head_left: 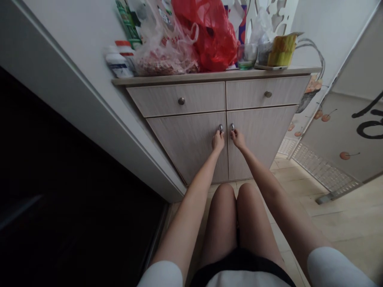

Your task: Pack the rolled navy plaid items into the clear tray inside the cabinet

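A pale wood-grain cabinet stands in front of me, its left door [188,139] and right door [260,139] both closed. My left hand [218,140] is closed around the small metal handle [220,127] at the upper inner corner of the left door. On the right door, the matching handle [232,126] is pinched in the fingers of my right hand [237,138]. Both arms reach straight out over my knees. Two drawers sit above the doors, the left drawer [155,99] and the right drawer [289,88], each with a round knob and pushed in.
On the cabinet top [215,75] are a clear plastic bag [167,48], a red bag [212,36], white bottles [118,63], a glass cup [247,56] and a yellow item [281,50]. A folding screen [338,131] stands at right; a white wall edge [134,151] runs at left.
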`<state>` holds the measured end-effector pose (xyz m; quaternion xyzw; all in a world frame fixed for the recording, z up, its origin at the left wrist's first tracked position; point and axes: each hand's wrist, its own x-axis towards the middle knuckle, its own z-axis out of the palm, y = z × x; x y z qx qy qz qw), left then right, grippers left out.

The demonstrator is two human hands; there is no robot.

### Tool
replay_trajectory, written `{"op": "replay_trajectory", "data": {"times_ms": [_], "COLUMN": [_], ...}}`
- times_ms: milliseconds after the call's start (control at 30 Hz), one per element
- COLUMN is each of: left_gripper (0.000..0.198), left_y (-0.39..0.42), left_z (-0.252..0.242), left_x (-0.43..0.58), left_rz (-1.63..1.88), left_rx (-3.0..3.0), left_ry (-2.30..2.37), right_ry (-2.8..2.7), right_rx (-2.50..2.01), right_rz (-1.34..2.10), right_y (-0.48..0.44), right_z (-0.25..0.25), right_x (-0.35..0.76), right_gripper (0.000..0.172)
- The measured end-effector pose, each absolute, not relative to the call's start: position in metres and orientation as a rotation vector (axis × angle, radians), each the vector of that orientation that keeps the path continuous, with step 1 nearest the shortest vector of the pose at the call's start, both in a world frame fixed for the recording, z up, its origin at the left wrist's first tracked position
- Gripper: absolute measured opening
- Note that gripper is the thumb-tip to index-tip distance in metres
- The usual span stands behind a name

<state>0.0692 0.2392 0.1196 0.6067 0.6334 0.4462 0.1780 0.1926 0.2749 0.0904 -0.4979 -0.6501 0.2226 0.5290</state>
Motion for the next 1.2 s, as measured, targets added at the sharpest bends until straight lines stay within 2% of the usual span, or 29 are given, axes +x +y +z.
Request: {"op": "replay_trajectory", "data": {"times_ms": [200, 367, 733, 1200], "left_gripper": [0.023, 0.022, 0.024, 0.035], "left_y": [0.210, 0.171, 0.061, -0.026], "left_z": [0.118, 0.108, 0.087, 0.049], "left_x": [0.063, 0.050, 0.006, -0.092], "left_rz": [1.231, 1.280, 1.548, 2.068], "left_rx": [1.781, 1.844, 1.742, 1.335], "left_ry": [1.848, 1.763, 1.774, 2.060], "right_ry": [-1.564, -1.589, -1.527, -1.238], "right_rx": [-1.208, -1.146, -1.178, -1.286], "right_rz": [0.497, 0.477, 0.304, 0.115], "right_y": [0.252, 0.211, 0.086, 0.013], "right_z": [0.083, 0.077, 0.075, 0.056], "right_x": [0.200, 0.221, 0.296, 0.381], "right_gripper": [0.036, 0.040, 0.049, 0.039]}}
